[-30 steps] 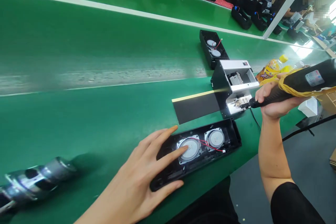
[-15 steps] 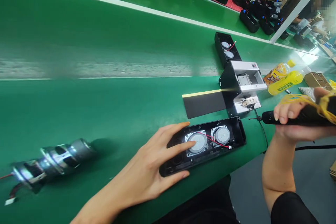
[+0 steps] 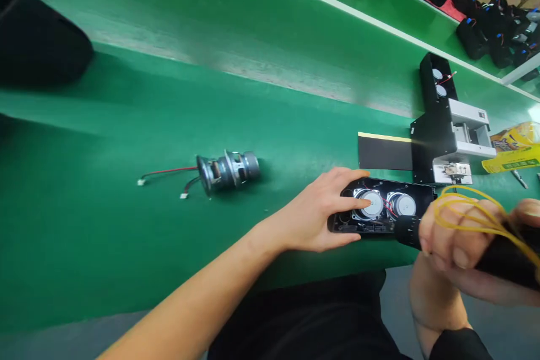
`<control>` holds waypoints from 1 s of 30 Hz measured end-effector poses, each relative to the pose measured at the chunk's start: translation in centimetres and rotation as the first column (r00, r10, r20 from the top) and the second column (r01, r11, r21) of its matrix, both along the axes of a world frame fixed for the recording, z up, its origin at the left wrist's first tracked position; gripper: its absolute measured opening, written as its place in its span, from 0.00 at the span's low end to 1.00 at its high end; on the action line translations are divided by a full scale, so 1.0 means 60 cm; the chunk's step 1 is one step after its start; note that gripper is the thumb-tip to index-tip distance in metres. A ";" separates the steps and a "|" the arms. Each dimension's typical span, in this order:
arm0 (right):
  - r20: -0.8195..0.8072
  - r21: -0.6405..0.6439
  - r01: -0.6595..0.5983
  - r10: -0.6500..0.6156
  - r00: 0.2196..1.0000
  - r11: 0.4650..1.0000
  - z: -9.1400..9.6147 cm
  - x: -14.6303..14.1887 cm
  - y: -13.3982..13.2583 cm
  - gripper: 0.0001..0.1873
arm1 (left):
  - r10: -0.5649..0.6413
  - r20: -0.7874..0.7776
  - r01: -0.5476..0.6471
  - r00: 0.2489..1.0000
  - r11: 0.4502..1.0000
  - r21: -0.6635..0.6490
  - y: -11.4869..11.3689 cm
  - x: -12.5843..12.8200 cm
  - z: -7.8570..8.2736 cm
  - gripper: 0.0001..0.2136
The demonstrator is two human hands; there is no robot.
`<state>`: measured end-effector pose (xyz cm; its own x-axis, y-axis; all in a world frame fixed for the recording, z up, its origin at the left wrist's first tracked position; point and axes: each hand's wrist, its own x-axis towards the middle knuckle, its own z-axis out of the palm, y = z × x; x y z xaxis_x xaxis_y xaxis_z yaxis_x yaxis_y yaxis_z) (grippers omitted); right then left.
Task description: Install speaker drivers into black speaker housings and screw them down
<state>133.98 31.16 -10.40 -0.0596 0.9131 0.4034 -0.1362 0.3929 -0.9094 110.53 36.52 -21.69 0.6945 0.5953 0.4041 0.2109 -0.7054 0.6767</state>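
Observation:
A long black speaker housing (image 3: 377,229) lies on the green bench with two round grey speaker drivers (image 3: 405,204) set in it and thin red wires between them. My left hand (image 3: 314,211) spans its left end, thumb at the near edge and fingers at the far edge, one fingertip on the left driver. My right hand (image 3: 459,236) is wrapped round a black electric screwdriver (image 3: 407,230) with a yellow cord looped over the fingers. The screwdriver's front end is over the housing's near right side; its tip is hard to make out.
Left of my hands lie loose speaker drivers (image 3: 230,171) with wire leads. A black and silver machine (image 3: 430,146) stands beyond the housing, beside a dark sheet (image 3: 385,152), another housing (image 3: 428,81) and drink bottles (image 3: 514,157). At far left is a large black object (image 3: 37,39).
My right hand has brought the screwdriver left, from beside the housing to over its near edge. My left hand stays on the housing. The view has swung left.

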 end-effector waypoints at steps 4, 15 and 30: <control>0.002 0.156 -0.100 0.101 0.995 0.983 -0.036 -0.058 0.019 0.17 | -0.004 0.025 0.004 1.000 1.000 -0.001 -0.001 0.002 -0.003 0.20; -0.088 0.069 -0.057 0.063 0.994 0.996 -0.053 -0.086 0.023 0.10 | -0.002 0.024 0.003 1.000 1.000 -0.025 -0.003 0.007 0.001 0.21; -0.011 -0.054 -0.030 0.030 0.999 0.998 -0.063 -0.075 0.021 0.20 | 0.001 0.012 -0.001 1.000 1.000 -0.011 -0.005 0.006 0.004 0.21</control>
<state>129.47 32.44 -14.19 -0.0834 0.9313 0.3546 -0.1569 0.3392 -0.9276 110.92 36.25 -21.44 0.6894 0.6003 0.4055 0.2035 -0.6977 0.6868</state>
